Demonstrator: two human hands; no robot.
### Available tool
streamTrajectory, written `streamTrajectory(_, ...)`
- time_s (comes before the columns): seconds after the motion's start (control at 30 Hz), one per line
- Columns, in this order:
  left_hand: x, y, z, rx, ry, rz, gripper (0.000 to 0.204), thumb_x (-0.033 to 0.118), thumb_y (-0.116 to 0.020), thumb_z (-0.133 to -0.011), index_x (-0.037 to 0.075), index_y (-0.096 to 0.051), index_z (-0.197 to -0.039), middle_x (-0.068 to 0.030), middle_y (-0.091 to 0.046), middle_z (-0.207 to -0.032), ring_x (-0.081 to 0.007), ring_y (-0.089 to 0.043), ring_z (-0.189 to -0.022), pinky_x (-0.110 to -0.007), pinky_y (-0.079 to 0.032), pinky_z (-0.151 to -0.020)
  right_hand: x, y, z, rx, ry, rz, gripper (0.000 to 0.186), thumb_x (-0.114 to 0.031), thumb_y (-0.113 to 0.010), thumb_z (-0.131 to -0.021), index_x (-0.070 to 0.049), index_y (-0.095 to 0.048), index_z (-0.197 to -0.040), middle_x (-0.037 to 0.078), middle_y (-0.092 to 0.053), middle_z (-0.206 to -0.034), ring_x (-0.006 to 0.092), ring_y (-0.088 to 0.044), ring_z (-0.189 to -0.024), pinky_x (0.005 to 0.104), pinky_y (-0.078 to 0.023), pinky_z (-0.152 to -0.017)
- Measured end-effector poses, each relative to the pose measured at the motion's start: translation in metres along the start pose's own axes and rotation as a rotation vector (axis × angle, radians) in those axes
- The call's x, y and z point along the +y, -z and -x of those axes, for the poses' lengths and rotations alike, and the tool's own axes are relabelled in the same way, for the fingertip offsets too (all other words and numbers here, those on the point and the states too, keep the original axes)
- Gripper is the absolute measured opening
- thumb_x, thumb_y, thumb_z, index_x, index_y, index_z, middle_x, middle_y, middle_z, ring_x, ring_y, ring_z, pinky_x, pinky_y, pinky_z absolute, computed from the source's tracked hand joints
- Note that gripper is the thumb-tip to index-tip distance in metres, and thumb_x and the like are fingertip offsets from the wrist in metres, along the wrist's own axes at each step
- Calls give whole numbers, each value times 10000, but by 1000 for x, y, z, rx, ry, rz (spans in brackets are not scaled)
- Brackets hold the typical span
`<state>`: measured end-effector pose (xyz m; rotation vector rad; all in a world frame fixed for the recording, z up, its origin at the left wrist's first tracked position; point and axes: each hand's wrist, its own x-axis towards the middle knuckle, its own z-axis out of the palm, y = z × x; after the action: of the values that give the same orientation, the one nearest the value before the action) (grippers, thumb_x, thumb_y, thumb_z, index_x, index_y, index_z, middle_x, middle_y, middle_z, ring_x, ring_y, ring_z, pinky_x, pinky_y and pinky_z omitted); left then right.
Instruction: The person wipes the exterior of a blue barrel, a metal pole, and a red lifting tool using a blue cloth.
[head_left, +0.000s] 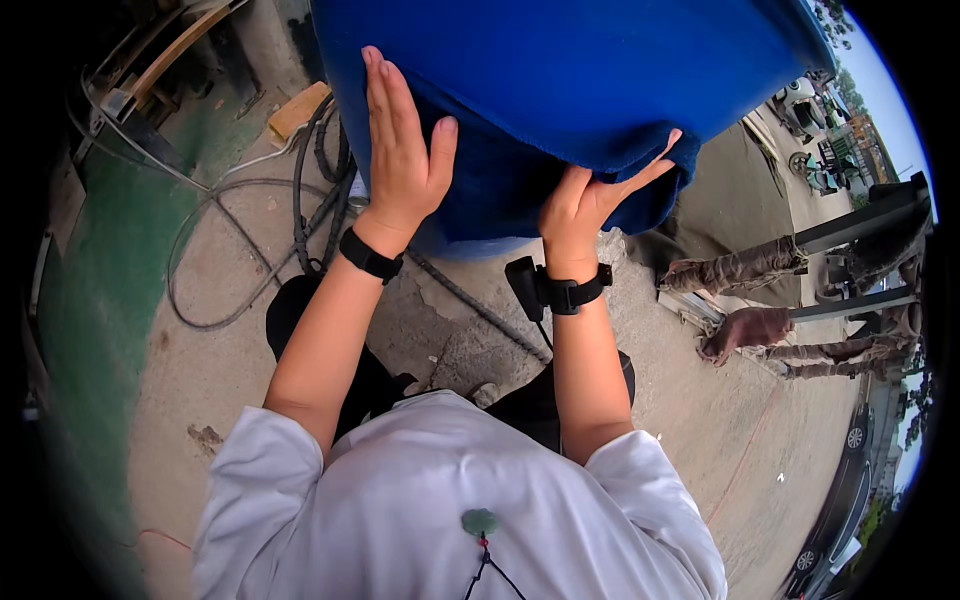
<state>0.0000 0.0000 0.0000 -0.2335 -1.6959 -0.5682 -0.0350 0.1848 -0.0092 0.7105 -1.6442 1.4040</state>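
A large blue plastic drum fills the top of the view, leaning over the ground in front of me. My left hand lies flat against its curved side, fingers spread upward. My right hand presses a dark blue cloth against the drum's lower edge. Both wrists wear black bands; a small black device hangs at the right wrist.
Black and grey hoses and cables coil on the concrete at left. A wooden block lies near them. Rusty metal pieces and dark steel beams stand at right. Parked vehicles show at the far right.
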Motion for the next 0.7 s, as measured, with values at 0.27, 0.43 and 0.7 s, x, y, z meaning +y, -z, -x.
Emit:
streamTrajectory(0.27, 6, 21, -15, 7, 155, -121, 572, 137, -399, -967, -73, -172, -1448, -299, -103, -1512, -450, -151, -1397, -461, -153, -1137, -54, -22, -30, -222, 425, 412, 852, -35, -541, -702, 21, -179, -1471, 367, -218, -1383, 563, -214, -1254, 580, -145, -1064)
streamTrajectory(0.43, -6, 25, -37, 109, 174, -58, 537, 51, -427, -952, -34, -233, -1445, -284, -131, -1512, -432, -169, -1397, -443, -202, -1128, -100, -49, -61, -692, 512, 253, 691, 54, -530, -771, -132, -401, -1424, 284, -307, -1423, 458, -354, -1287, 436, -337, -1044)
streamTrajectory(0.7, -101, 34, -69, 260, 180, -367, 483, 141, -514, -945, -3, -369, -1382, -251, -282, -1469, -394, -289, -1353, -429, -284, -1092, -147, -111, -72, -905, 855, 825, 456, -181, -273, -1001, 21, -332, -1406, 168, -305, -1478, 327, -218, -1398, 516, -143, -1142)
